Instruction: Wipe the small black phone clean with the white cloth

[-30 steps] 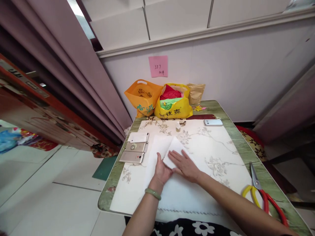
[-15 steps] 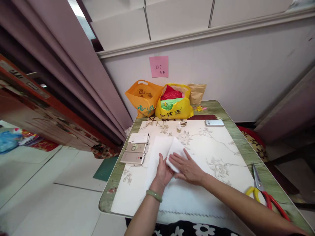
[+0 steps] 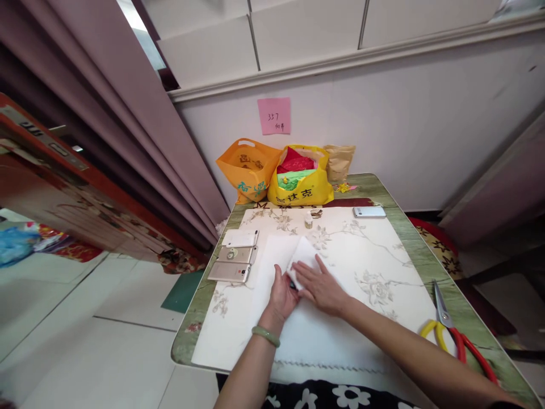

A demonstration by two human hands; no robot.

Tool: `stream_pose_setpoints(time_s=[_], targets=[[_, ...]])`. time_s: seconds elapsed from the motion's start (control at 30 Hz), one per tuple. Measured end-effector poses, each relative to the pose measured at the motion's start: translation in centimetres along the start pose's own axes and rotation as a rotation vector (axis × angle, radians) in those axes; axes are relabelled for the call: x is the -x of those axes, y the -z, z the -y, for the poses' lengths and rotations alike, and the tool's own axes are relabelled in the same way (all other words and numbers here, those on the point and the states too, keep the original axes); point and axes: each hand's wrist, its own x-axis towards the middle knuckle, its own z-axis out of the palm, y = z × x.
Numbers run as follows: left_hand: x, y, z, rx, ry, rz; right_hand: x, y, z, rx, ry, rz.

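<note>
A white cloth (image 3: 305,255) drapes over and between my hands near the table's middle. My left hand (image 3: 284,294), with a green bangle at its wrist, is turned palm up with the thumb raised. Its other fingers go under the cloth, curled round something whose small dark edge (image 3: 293,285) peeps out; the rest is covered. My right hand (image 3: 320,284) lies flat on top of the cloth, fingers stretched out. Beneath both hands a larger white sheet (image 3: 332,341) is spread over the flowered table cover.
Three phones (image 3: 230,272) lie at the left, another phone (image 3: 369,212) at the far right. Scissors (image 3: 443,315) rest by the right edge. A small bottle (image 3: 308,220) stands ahead. Behind are an orange bag (image 3: 249,165), a filled yellow bag (image 3: 315,190) and a brown pouch (image 3: 339,162).
My right hand has shifted slightly left over the cloth, and the cloth's folds have moved a little. More of the dark edge shows by my left fingers.
</note>
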Motion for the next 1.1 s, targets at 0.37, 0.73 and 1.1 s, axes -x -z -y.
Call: stream_pose_setpoints(time_s=[0.37, 0.73, 1.1], targets=[[0.5, 0.1, 0.9, -0.181, -0.158, -0.007, -0.7, 0.8, -4.4, -0.089, -0.463, -0.268], [0.5, -1.1, 2.3, -0.510, -0.323, -0.111, -1.9, 1.8, -0.4, -0.754, -0.749, -0.396], [-0.8, -1.5, 3.2, -0.946, -0.512, -0.257, -1.8, 1.4, 0.0, -1.238, -0.923, -0.487]])
